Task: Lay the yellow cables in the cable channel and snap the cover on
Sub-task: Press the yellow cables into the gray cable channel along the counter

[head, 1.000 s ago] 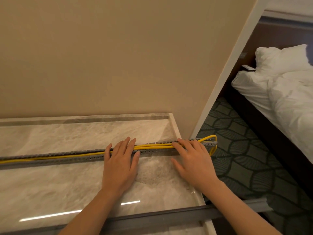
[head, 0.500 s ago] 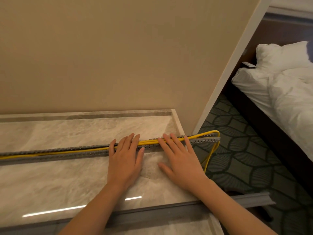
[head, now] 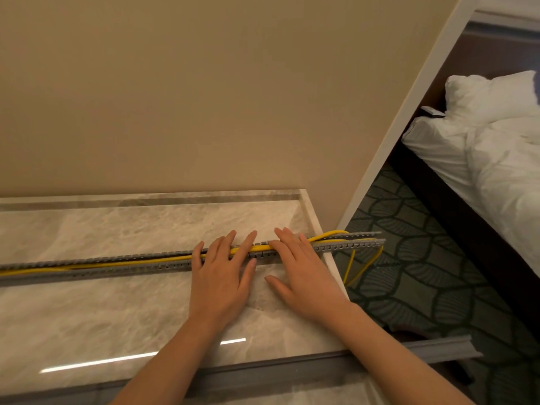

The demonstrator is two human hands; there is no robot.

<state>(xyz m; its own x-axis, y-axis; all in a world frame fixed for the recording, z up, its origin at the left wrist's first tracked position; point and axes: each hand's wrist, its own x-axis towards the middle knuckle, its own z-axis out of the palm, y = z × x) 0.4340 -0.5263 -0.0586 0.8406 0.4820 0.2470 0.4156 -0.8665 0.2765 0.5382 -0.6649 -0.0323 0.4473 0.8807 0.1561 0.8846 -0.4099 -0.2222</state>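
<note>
A long grey slotted cable channel [head: 117, 266] lies across the marble table top [head: 117, 317], its right end jutting past the table edge. Yellow cables [head: 131, 262] run along inside it and loop out at the right end [head: 355, 267], hanging toward the floor. My left hand [head: 222, 276] lies flat, fingers spread, fingertips pressing on the cables in the channel. My right hand [head: 301, 273] lies flat just to its right, fingers over the channel too. The grey cover strip [head: 292, 372] lies along the table's near edge, under my forearms.
A beige wall [head: 204, 97] rises directly behind the table. To the right is patterned dark carpet [head: 423, 273] and a bed with white bedding [head: 496, 159]. The table's right edge [head: 330, 258] is close beside my right hand.
My right hand has slid left along the channel, from its right end to beside my left hand. The cable loop at the right end now hangs lower.
</note>
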